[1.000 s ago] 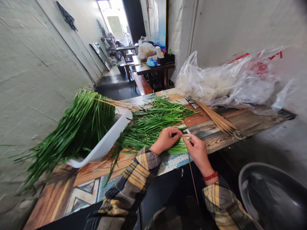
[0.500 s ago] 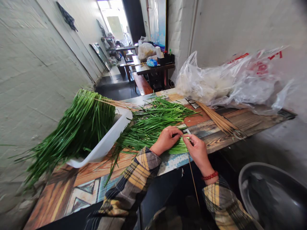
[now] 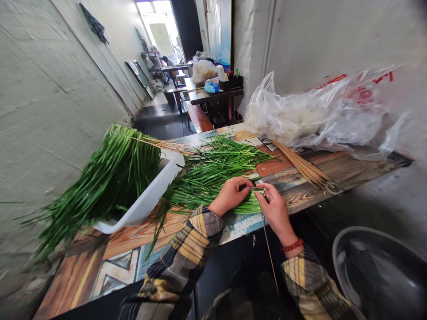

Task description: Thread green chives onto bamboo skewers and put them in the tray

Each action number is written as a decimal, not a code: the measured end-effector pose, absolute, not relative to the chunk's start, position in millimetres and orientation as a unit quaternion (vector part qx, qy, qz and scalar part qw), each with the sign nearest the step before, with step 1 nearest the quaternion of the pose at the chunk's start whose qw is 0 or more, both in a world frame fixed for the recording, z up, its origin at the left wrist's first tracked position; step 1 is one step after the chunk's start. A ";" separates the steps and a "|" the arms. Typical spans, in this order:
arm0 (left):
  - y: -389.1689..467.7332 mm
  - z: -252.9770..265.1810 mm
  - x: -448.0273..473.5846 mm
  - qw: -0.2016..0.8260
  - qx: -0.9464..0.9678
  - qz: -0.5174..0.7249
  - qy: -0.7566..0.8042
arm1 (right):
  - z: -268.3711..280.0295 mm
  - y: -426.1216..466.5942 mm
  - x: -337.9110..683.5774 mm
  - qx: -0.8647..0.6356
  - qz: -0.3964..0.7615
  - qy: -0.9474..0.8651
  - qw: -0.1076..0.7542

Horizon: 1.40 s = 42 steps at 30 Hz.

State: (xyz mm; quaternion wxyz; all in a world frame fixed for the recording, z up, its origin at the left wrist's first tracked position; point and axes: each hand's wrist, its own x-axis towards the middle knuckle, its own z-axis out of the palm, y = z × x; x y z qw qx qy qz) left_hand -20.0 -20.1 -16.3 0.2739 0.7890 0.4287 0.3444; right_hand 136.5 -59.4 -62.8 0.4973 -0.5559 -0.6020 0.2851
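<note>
Long green garlic chives (image 3: 213,175) lie in a loose heap across the table, their pale stalk ends gathered toward me. My left hand (image 3: 232,194) rests on the near stalks, thumb and index finger pinched together at the stalk ends. Facing it, my right hand (image 3: 274,208) bends its thumb and fingers around the same ends; the small gap between its fingertips holds stalk tips. A thin bamboo skewer (image 3: 269,251) slants down past the table edge from the stalks beside my right hand. Its upper end is hidden among the chives and fingers.
At left, a white plastic tray (image 3: 133,213) carries a thick pile of skewered chives (image 3: 110,178). Bamboo skewers (image 3: 300,165) lie at right, near clear plastic bags (image 3: 316,111) against the wall. A grey basin (image 3: 376,271) stands below the table's right side.
My right index finger has lifted slightly away from the thumb at the stalk ends. My left hand and the skewer stay nearly in place.
</note>
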 end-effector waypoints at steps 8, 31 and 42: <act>-19.8 -16.7 -20.4 0.273 0.803 0.338 0.407 | -61.9 -60.3 137.4 -0.558 0.278 -0.608 0.492; -20.1 -9.9 -21.4 0.321 0.818 0.269 0.394 | -47.6 -71.8 138.7 -0.554 0.269 -0.591 0.521; -15.5 9.2 -33.3 0.387 0.718 0.392 0.425 | -45.1 -76.8 143.4 -0.502 0.368 -0.562 0.545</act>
